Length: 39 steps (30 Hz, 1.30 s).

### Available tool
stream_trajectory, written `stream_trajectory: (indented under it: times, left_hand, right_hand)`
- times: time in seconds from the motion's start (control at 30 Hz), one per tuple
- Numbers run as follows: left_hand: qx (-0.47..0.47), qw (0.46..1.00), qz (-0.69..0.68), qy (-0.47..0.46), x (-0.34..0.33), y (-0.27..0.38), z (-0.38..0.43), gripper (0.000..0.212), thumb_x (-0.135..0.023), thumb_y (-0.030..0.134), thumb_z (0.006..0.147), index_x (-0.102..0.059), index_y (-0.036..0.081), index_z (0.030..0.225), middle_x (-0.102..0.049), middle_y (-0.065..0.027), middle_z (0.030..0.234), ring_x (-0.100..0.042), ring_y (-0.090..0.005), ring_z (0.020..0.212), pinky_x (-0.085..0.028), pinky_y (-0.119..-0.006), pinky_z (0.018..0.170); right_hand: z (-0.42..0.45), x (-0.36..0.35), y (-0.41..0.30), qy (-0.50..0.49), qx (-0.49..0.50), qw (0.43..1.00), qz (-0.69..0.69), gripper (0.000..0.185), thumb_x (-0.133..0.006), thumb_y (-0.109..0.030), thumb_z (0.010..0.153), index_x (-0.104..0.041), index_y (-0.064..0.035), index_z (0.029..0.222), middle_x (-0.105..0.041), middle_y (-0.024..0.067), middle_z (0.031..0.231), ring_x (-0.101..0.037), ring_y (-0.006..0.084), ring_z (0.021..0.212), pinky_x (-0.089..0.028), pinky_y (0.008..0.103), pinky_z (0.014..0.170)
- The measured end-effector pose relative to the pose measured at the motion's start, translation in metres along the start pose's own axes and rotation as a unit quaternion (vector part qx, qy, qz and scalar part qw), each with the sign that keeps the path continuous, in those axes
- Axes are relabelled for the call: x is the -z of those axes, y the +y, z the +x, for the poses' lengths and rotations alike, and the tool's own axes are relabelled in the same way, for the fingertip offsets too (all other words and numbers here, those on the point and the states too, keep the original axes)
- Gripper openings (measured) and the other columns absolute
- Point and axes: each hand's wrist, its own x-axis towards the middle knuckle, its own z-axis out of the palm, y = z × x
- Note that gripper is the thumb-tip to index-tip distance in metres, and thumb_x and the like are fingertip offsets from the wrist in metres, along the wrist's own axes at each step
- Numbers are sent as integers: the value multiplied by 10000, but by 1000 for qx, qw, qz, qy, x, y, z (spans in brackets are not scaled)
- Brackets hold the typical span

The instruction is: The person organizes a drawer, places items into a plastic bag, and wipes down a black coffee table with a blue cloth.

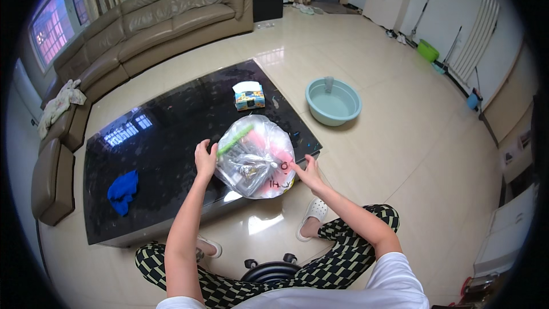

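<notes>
A clear plastic bag (253, 159), gathered at its middle, sits on the front right part of a black glossy coffee table (171, 137), bulging past its front edge. Through the film show a long green item (236, 140), pink pieces and greyish contents I cannot make out; dark lettering marks its right side. My left hand (206, 159) is at the bag's left side, fingers loosely curved and thumb beside the film. At the right side, my right hand (309, 175) has its fingers spread, the thumb touching or nearly touching the bag. Neither hand visibly grips the film.
Behind the bag stands a tissue pack (249, 96). A blue cloth (123, 192) lies at the table's left. On the floor to the right is a light-blue basin (333, 102). A brown leather sofa (158, 25) runs along the back. Below me shows a wheeled stool (271, 271).
</notes>
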Motion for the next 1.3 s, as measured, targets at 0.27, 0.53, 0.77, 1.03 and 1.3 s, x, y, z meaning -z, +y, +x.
stream_trajectory:
  times: [0.27, 0.53, 0.77, 1.03, 1.3]
  left_hand:
    - [330, 889, -176, -263, -3, -36, 8, 471, -675, 413, 800, -650, -26, 966, -642, -70, 833, -568, -140, 693, -437, -282, 610]
    - [325, 850, -279, -305, 6, 32, -18, 446, -747, 258, 764, -607, -5, 1096, -642, -47, 953, -586, -141, 813, -451, -295, 753]
    - [272, 846, -415, -194, -4, 107, -75, 407, -682, 232, 828, -569, -19, 1127, -626, -47, 982, -580, -116, 853, -455, -267, 779]
    - [225, 780, -558, -175, -41, 300, -165, 363, -655, 200, 855, -501, 17, 1128, -578, -21, 931, -557, -103, 821, -467, -280, 743]
    - [154, 795, -559, -177, -35, 374, -207, 269, -652, 150, 850, -523, 47, 1062, -553, 24, 842, -519, -63, 739, -431, -238, 676]
  right_hand:
    - [-15, -34, 9, -329, -350, 769, 421, 488, -630, -397, 850, -511, -80, 1202, -588, 68, 1165, -593, 204, 1027, -460, 414, 931]
    - [9, -21, 15, -291, -313, 742, 516, 332, -462, -209, 958, -418, -46, 1244, -583, 112, 1102, -608, 251, 979, -525, 466, 834]
    - [-8, 88, -31, -291, -224, 759, 538, 373, -467, -252, 956, -411, -54, 1267, -564, 94, 1129, -591, 211, 984, -514, 422, 851]
    - [-23, 286, -31, -255, 30, 884, 390, 481, -701, -161, 801, -501, 2, 1206, -588, 74, 1119, -562, 147, 994, -458, 298, 876]
    - [-60, 356, -16, -160, 61, 913, 370, 342, -679, -112, 806, -573, 10, 1107, -626, 61, 1024, -587, 133, 902, -475, 278, 812]
